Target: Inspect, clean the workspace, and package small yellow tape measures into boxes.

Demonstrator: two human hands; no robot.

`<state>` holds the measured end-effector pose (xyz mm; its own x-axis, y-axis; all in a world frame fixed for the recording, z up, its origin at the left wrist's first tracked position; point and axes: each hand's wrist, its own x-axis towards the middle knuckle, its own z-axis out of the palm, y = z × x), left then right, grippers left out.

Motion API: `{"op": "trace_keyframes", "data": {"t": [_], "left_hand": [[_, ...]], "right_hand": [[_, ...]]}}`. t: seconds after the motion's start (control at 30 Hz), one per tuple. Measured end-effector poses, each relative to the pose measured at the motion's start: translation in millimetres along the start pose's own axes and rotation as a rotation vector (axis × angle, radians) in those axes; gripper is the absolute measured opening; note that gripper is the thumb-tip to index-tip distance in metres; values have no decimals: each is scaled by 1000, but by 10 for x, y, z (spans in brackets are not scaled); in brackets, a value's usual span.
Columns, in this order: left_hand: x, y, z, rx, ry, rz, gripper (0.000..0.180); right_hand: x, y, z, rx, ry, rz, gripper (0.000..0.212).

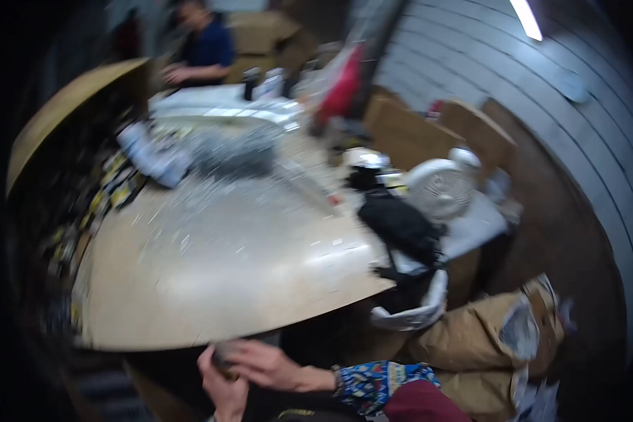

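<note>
Dark grey and blurred, a small piece (223, 355) sits between my two hands, just on my side of the surface's near edge. My left hand (223, 395) is curled around it from below, thumb and fingers closed on it, while the fingertips of my right hand (266, 363) press on it from the other side. I suppose I hold it this way because it is so small: one hand steadies it and the other can work on it, close to my body. Blur hides what it is.

Pale and shiny, the surface (239, 260) is bare towards me, which likely leaves room to work; clear plastic wrapping (235, 151) is heaped towards its far end, perhaps to be out of the way. Along the surface's left side lies a jumble of small yellow and black items (119, 186). By its right edge are a black bag (401, 221) and a white fan (442, 188), probably angled for air. Brown sacking (471, 337) slumps to the right of the surface's near corner. Beyond its far end, a co-worker (211, 46) in dark blue is busy; a white wall (534, 98) rises past its right side, under a bright tube light (527, 19).
</note>
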<state>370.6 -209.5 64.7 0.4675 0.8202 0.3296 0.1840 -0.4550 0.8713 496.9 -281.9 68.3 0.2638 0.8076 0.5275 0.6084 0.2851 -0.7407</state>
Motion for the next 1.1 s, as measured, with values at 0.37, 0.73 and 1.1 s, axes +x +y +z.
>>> {"op": "trace_keyframes", "data": {"t": [0.37, 0.73, 1.1], "left_hand": [[116, 262, -75, 61, -152, -212, 63], [1, -70, -115, 127, -155, -92, 58], [156, -161, 68, 133, -6, 47, 42]], "right_hand": [[98, -157, 27, 443, 11, 283, 35], [153, -191, 112, 444, 83, 374, 25], [111, -212, 62, 6, 218, -123, 36]]}}
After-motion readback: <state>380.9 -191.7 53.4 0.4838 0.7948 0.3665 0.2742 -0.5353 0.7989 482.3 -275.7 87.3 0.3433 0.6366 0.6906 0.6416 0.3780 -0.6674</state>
